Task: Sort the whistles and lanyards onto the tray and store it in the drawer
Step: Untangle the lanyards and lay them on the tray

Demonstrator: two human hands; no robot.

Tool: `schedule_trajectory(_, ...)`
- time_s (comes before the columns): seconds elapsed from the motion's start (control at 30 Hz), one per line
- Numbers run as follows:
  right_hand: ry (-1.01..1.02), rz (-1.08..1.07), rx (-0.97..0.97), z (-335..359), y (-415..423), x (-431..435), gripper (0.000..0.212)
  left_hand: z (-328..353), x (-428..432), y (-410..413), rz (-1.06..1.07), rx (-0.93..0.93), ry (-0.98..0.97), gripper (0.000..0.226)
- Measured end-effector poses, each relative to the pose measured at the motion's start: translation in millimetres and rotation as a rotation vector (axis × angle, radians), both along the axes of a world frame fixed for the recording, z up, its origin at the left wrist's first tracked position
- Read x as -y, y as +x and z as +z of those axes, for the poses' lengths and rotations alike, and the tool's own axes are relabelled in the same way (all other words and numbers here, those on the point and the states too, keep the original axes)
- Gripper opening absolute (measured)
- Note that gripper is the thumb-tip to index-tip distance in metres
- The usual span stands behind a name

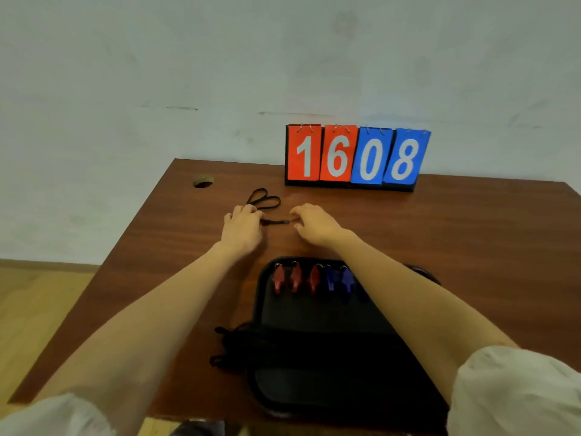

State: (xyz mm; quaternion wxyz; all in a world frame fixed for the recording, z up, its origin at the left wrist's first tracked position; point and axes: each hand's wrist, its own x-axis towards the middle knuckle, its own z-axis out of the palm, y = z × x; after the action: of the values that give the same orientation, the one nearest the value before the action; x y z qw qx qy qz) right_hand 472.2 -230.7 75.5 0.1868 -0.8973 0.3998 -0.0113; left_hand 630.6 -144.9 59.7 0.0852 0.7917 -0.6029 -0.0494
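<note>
Loose black lanyard flat on the far half of the table, in two loops fanned toward the wall, with a short bound end pointing right. Near part of the cord buried under the left hand: palm down, fingers curled over and clamped on the cord just behind that bound end. Right hand palm down just beside it, thumb and forefinger bent and slightly parted at the very tip of the cord. Touching it or just short of it: cannot tell, too small and soft there.

Nearer in, black tray at the near edge of the table, below and between the two forearms. Row of whistles across its far end: three red whistles on the left, blue whistles on the right. Two blue plainly visible; further right, a dark blue smudge against the right forearm, not readable. Rings at the whistle tops blurred.

Dark heap of lanyards at the tray's left rim, partly over it, partly on the wood. Black on black, so no count possible. Tray's near right corner covered by a pale sleeve.

Dark object beyond the right forearm, mostly hidden, not identifiable.

Flip scoreboard at the back edge against the wall: red 1 and 6, blue 0 and 8. Round hole near the far left corner of the tabletop. Wooden floor at left.
</note>
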Motion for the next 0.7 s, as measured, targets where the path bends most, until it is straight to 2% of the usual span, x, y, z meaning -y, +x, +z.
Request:
schedule_trajectory(0.17, 0.027, 0.008, -0.038, -36.6, 38.0, 23.6, 0.038, -32.3, 26.8, 14.9, -0.093, 0.026, -0.03, 0.04)
schedule_trajectory(0.3, -0.023, -0.057, 0.121, -55.2, 42.6, 34.2, 0.004, -51.2, 35.8, 17.9, -0.022, 0.127, -0.101, 0.03)
schedule_trajectory(0.37, -0.015, -0.088, 0.163, -57.9, 42.0, 37.5, 0.012, -54.3, 39.2, 16.2, -0.005, 0.177, -0.138, 0.027)
schedule_trajectory(0.57, 0.022, -0.052, 0.16, -56.8, 31.4, 31.5, 0.001, -58.8, 26.5, 3.7, -0.041, 0.241, -0.154, 0.009)
schedule_trajectory(0.7, -0.023, 0.047, 0.088, -30.5, 7.5, 19.6, 0.007, -36.0, 13.4, -14.5, -0.052, 0.197, -0.108, 0.021)
